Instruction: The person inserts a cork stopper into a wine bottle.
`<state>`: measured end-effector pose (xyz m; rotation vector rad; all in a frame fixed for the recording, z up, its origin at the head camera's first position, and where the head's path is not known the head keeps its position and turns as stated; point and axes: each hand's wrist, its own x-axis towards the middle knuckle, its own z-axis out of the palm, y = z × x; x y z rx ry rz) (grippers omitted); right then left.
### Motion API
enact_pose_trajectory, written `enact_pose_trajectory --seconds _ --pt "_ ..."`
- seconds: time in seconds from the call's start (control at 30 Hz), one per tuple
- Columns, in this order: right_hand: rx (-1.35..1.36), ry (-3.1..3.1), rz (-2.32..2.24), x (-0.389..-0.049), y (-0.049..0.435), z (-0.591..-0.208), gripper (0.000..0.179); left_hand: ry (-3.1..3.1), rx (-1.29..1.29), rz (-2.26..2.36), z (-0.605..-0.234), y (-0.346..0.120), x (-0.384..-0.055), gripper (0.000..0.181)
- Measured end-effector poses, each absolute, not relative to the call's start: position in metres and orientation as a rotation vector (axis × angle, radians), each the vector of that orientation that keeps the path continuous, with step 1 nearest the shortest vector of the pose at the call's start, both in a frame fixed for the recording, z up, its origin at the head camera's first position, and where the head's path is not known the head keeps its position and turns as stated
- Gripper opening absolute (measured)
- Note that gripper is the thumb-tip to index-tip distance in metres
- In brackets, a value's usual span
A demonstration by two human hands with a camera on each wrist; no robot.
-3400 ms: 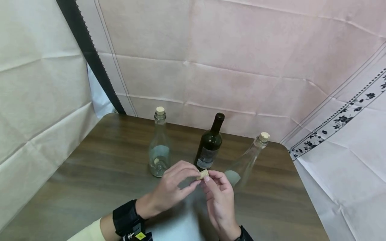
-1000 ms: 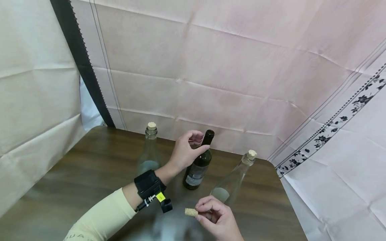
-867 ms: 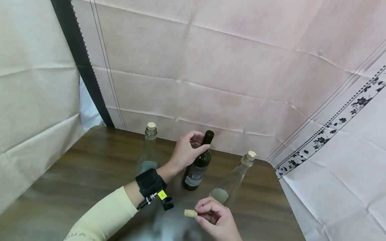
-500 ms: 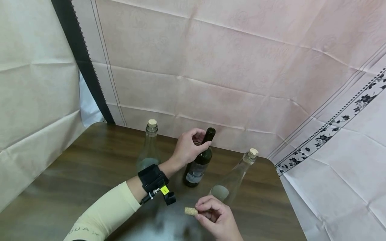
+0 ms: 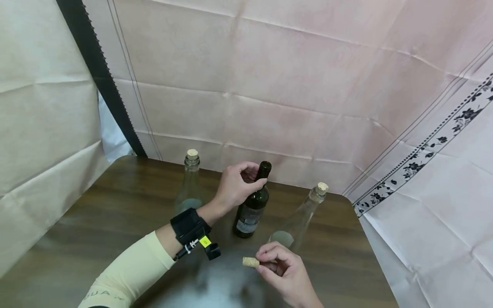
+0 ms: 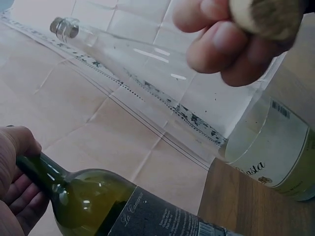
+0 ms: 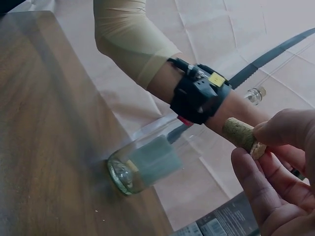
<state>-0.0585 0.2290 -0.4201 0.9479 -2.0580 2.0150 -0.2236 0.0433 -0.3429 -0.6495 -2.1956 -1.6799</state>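
A dark green wine bottle with a grey label stands on the brown table, between two clear bottles. My left hand holds it by the neck, fingers behind and thumb across the front; the left wrist view shows the green shoulder below that grip. Lower and to the right, my right hand pinches a short cork by one end between thumb and fingertips. The cork's free end points left, in the air in front of the bottle. Speckled cork shows close up in the right wrist view.
The left clear bottle has a cork in its mouth and is partly hidden behind my left forearm. Another corked clear bottle stands right, near my right hand. Pale cloth hangs behind the table's far edge.
At first both hands held the cork together in front of the bottles. My left hand has since left it and moved up to the dark bottle's neck; the right keeps the cork, lower down.
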Motion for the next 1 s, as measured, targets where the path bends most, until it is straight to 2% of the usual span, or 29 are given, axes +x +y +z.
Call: enact_pose_trajectory --seconds 0.3,0.77,1.0 --pt "0.955 -2.084 1.934 -0.055 0.231 -0.412 0.037 -2.185 -0.732 -1.665 -0.333 0.023 -0.199 0.026" --pt "0.923 -2.166 1.897 -0.047 0.238 -0.406 0.029 -2.205 -0.828 -1.73 -0.326 -0.009 -0.153 0.028" --pt "0.936 -2.179 1.902 -0.041 0.239 -0.401 0.034 -2.211 -0.901 -1.76 -0.327 -0.025 -0.13 0.027"
